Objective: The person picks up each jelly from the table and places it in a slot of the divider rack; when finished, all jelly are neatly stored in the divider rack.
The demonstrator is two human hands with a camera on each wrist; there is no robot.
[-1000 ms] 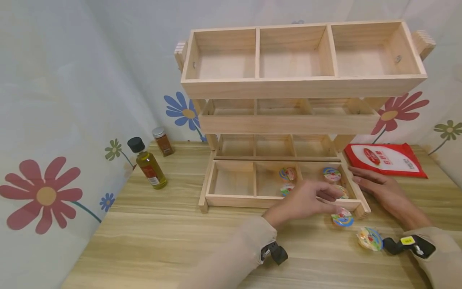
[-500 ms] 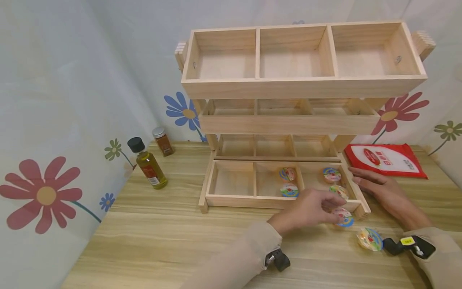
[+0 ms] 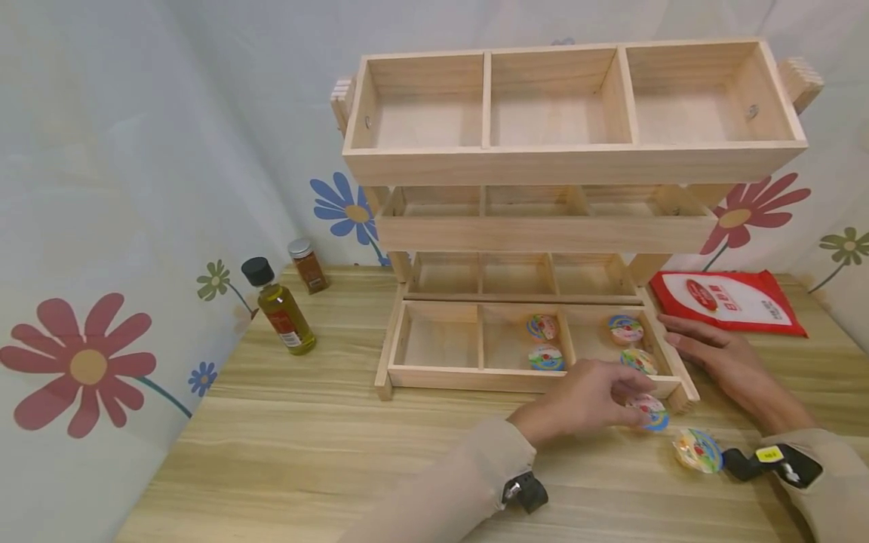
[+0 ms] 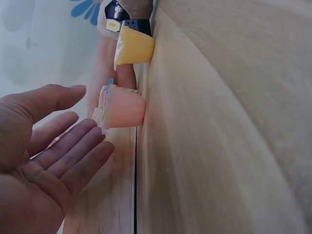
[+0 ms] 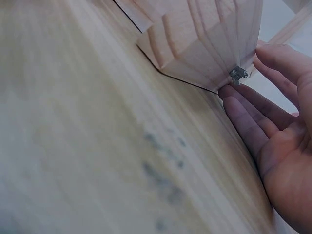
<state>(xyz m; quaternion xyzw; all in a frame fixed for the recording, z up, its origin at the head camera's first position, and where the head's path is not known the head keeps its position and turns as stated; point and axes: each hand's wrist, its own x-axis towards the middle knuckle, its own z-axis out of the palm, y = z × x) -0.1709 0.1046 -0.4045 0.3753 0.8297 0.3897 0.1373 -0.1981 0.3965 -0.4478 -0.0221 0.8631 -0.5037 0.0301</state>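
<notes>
Four small round plastic cups are in, by my count, and two are left outside. Taking the centre of the low pale wooden front tray (image 3: 462, 378) as the middle of the dial, its middle compartment holds a cup with a red-and-pink printed lid (image 3: 541, 326) and one with a blue-rimmed lid (image 3: 546, 358). Its two-o'clock compartment holds an orange-bodied cup (image 3: 625, 329) and a cup with a yellowish lid (image 3: 638, 361).

Left to place, I judge, are the pink translucent cup with a blue-edged lid (image 3: 655, 416), just outside the tray at four o'clock, and the yellow translucent cup with a crinkled lid (image 3: 699, 451), farther out the same way. Both stand upright on the wood-grained table (image 3: 285, 452).

My left hand (image 3: 591, 400) is beside the pink cup, thumb and fingers apart; I cannot tell whether a fingertip touches it. My right hand (image 3: 726, 362), around three o'clock, grips nothing, its straight fingers against the rack's side. Beyond it lies a red-and-white plastic packet (image 3: 760, 305); a black-capped bottle of yellow-green oil (image 3: 287, 313) stands at nine.
</notes>
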